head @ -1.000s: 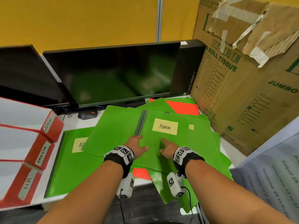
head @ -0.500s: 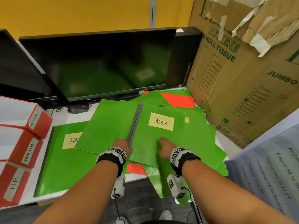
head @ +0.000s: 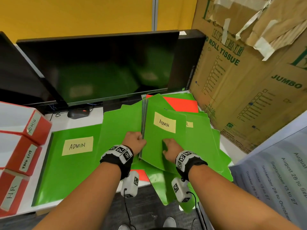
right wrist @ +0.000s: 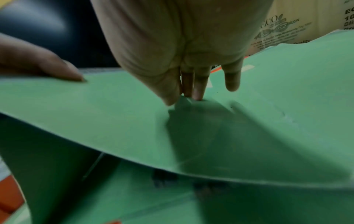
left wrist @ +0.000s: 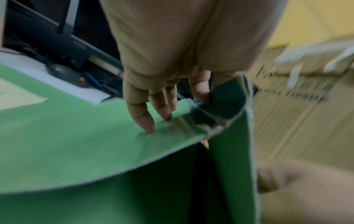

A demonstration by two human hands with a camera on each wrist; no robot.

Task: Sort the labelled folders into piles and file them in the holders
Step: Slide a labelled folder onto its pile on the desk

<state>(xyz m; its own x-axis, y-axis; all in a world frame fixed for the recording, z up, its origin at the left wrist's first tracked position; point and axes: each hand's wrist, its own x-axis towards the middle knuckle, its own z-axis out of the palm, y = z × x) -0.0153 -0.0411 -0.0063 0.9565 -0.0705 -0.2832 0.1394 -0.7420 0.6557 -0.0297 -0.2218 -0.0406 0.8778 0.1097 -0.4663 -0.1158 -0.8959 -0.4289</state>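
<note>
Both hands, left [head: 135, 141] and right [head: 171, 146], pinching the ADMIN folder [head: 163, 135], now steeper, its open left flap folded further shut than before.

monitor [head: 106, 67] blocks the back, cardboard box [head: 249, 77] the right, red holders [head: 21, 146] the left; near edge open.

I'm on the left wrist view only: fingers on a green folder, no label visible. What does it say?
Observer: The head view shows the held folder is labelled ADMIN.
Operator: Is there an ADMIN pile yet?
Observer: Yes, a second ADMIN folder lies flat on the desk, left of the left hand.
Operator: And the right hand?
Observer: The right hand sits on the held folder's cover near its lower edge, fingers curled onto it.
</note>
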